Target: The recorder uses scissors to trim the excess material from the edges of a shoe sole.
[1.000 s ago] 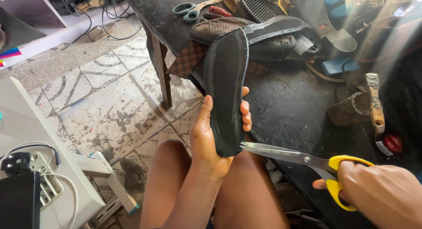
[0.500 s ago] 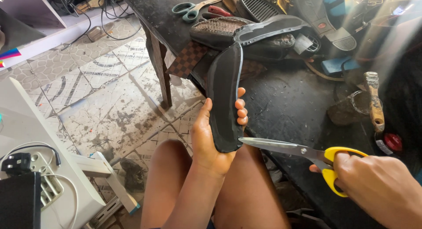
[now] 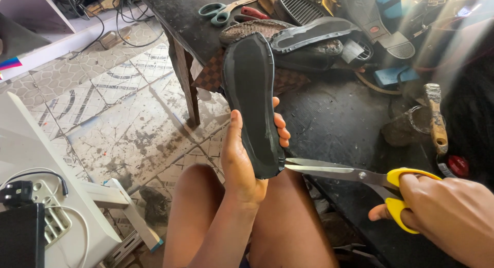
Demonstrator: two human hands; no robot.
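Since half a second ago we have turned the black sole face-on. Our left hand grips it upright over our knees, while our right hand holds yellow-handled scissors, blades nearly closed at its lower edge.

We see a flat black rubber shoe sole standing nearly upright, toe toward twelve o'clock. At its heel edge, toward four o'clock, the steel blades of yellow-handled scissors bite into the rim, lying almost level.
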